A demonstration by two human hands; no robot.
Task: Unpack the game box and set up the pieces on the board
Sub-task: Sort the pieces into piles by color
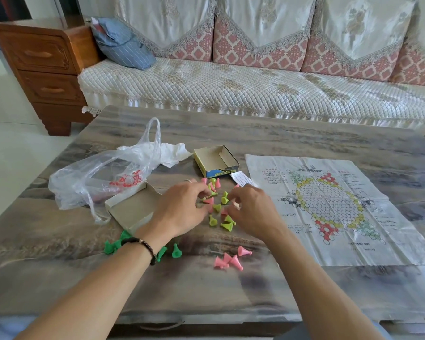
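Beside the pieces [217, 207]: plastic bag [101, 177], box lid [130, 207].

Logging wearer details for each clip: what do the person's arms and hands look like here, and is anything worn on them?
Both forearms are bare, with no sleeves in view. The left hand has a dark beaded bracelet round its wrist, with one lighter bead, and a thin pale ring on one finger. The right hand shows no jewellery, glove or watch.

Yellow-green and pink cone pieces [217, 207] lie scattered beside the flat paper board [329, 207].
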